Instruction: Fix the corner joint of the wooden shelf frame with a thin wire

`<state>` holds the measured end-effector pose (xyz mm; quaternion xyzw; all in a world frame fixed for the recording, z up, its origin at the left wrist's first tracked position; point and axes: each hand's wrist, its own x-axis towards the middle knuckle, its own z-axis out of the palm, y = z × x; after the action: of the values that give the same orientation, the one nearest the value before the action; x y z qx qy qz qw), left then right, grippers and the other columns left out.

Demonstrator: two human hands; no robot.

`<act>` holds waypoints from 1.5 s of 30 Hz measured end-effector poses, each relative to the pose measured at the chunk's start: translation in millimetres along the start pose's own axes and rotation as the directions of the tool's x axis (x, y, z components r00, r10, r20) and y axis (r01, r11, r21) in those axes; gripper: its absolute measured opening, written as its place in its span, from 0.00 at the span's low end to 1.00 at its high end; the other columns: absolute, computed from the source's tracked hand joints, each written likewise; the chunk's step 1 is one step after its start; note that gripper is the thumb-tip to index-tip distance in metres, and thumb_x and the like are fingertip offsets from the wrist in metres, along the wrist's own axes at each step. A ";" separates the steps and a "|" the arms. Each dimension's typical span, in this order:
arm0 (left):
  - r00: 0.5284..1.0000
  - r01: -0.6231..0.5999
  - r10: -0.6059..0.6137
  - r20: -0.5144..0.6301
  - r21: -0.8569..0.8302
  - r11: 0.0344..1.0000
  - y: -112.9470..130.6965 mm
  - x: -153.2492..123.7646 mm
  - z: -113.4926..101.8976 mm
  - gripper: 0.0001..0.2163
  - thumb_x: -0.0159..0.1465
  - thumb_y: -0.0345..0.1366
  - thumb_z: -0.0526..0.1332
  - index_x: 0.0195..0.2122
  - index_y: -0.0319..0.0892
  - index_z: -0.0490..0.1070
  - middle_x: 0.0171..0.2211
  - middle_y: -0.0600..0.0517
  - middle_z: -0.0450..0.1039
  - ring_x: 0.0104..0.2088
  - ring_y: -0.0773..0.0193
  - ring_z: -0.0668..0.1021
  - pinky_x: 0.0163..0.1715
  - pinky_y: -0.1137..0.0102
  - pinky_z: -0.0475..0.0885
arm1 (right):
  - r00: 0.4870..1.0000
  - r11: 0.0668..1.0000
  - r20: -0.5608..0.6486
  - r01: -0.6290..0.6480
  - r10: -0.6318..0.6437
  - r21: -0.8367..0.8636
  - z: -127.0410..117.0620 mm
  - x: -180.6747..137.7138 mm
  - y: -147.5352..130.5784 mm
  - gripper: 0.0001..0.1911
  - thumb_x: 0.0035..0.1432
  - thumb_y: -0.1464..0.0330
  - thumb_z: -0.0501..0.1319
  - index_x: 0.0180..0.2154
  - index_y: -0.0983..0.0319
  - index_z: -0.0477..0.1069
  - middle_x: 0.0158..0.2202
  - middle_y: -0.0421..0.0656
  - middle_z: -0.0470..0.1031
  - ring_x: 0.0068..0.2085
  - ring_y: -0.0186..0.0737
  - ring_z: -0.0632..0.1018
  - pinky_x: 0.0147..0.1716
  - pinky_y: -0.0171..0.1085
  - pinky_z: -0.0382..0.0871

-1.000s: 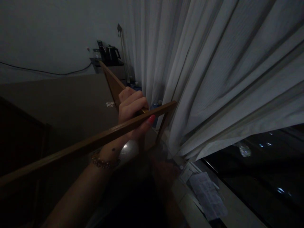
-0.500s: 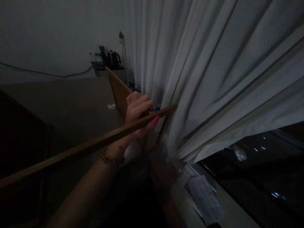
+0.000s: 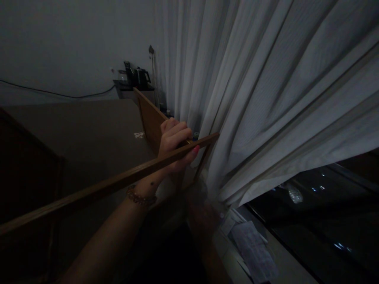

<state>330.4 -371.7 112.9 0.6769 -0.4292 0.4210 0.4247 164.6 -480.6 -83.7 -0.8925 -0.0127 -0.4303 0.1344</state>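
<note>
The wooden panel point(image 3: 151, 117) is seen near the middle of the view, slanted, with its upper edge running from the small cabinet by the wall down toward the curtain. Its upper edge is gripped by the left hand point(image 3: 175, 137), whose fingers point(image 3: 177, 130) are curled over it, pressed together side by side. The thumb, tipped with a red nail, is held lower, just beneath the wooden bar point(image 3: 139, 169). The hand is partly covered by this bar, which is stretched across the view from the lower left and ends near the curtain; by its far end, a short upright point(image 3: 203, 161) is set downward. A beaded bracelet point(image 3: 140, 196) is worn on the left wrist.

The right hand point(image 3: 203, 217) is blurred and darkened, lower in the view and near the foot of the upright. Whether its fingers are spread or closed cannot be told, nor whether anything is held by them.

Beyond the panel, a black kettle point(image 3: 141, 77) and a glass jar point(image 3: 122, 75) are carried on the small cabinet point(image 3: 134, 94). White scraps point(image 3: 138, 135) are seen just beside the panel, against a grey-brown surface point(image 3: 97, 126). The right side is filled by a pleated white curtain point(image 3: 254, 98); below it, printed papers point(image 3: 254, 252) are spread near 1 dark, glossy surface point(image 3: 319, 221).
</note>
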 end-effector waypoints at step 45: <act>1.000 -0.029 0.029 -0.012 -0.005 1.000 -4.4 -1.5 1.5 0.21 0.65 0.56 0.50 0.24 0.45 0.60 0.22 0.54 0.61 0.28 0.60 0.67 0.37 0.59 0.61 | 0.741 0.677 0.658 -0.417 -0.133 0.607 -25.4 34.5 36.1 0.15 0.69 0.64 0.54 0.54 0.54 0.72 0.51 0.43 0.78 0.51 0.38 0.79 0.51 0.37 0.73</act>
<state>334.4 -371.6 110.1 0.6669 -0.4374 0.4299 0.4231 171.9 -524.9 -50.3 -0.8541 -0.1522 -0.0357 0.4961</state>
